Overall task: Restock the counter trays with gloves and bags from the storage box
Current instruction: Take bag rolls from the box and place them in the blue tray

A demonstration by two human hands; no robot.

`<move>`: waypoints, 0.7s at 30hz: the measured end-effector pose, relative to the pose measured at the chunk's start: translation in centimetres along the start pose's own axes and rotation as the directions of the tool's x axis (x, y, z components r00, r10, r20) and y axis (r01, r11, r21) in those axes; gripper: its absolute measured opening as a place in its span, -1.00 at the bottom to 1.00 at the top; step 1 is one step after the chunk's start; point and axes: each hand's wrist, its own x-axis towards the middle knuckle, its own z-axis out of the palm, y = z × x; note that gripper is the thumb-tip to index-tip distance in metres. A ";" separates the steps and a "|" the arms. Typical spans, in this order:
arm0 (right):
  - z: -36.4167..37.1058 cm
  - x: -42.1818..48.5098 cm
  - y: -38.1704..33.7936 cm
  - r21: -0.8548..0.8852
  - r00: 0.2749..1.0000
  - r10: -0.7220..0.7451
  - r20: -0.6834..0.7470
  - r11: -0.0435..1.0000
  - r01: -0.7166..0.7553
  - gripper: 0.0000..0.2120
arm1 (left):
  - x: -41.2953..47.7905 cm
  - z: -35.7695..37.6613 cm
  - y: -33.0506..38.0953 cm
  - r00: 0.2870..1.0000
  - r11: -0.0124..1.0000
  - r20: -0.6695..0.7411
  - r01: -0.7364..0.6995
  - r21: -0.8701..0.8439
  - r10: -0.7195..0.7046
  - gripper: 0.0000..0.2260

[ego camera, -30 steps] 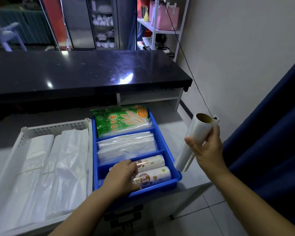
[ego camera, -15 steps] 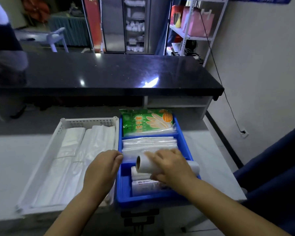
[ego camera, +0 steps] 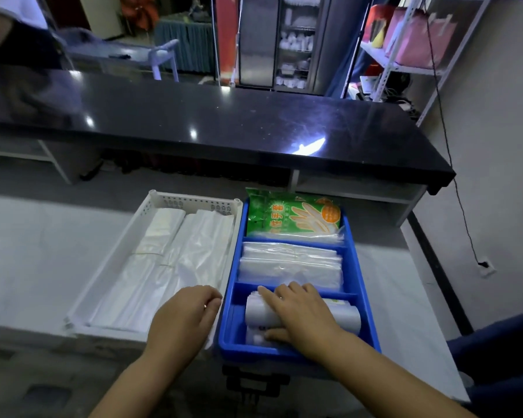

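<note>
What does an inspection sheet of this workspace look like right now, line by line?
Surface: pale counter holding two trays side by side.
Job's things: blue tray has three compartments: green glove pack farthest, clear flat bags in the middle, bag rolls nearest. White tray holds white bags.
Clutter: nothing seen.
Grips: right hand presses on the rolls; left hand rests at the white tray's near right edge.
Cables: black cable runs down the wall to an outlet.
Surroundings: black countertop, metal shelving.
</note>
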 end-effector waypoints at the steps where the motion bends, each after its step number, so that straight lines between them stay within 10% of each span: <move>1: -0.2 0.0 0.0 0.017 1.000 -0.010 -0.006 1.000 0.010 -0.31 | -0.5 -0.2 0.1 1.000 1.000 -0.017 0.023 0.015 -0.023 -0.92; 8: -1.9 1.5 -2.8 0.038 0.898 -0.253 -0.361 0.958 0.286 -0.81 | -6.0 -2.5 -0.5 0.956 0.963 -0.173 0.255 0.086 -0.237 -0.94; 21: -2.2 -0.4 -18.8 -0.062 0.832 -0.485 -0.269 0.871 0.487 -0.82 | -24.4 -10.0 -5.3 0.758 0.825 -0.424 0.563 0.041 -0.496 -0.92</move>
